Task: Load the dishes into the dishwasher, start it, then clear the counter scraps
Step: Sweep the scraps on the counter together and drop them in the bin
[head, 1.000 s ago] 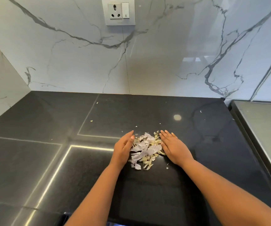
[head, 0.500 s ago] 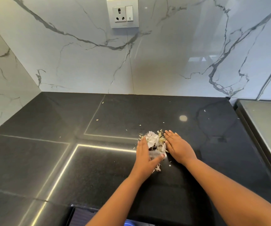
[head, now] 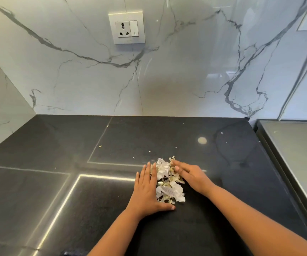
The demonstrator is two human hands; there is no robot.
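Gathering the scraps is the step in hand: the pile of torn white paper and pale peelings lies on the dark table, near the middle. The left hand lies flat against the pile's left side, fingers straight and together, thumb stretched out along its near edge. The right hand presses in from the right, its fingers lying on the pile. Neither hand grips anything. Next, I judge, both hands must close under the heap and lift it; stray bits farther back need a sweep too.
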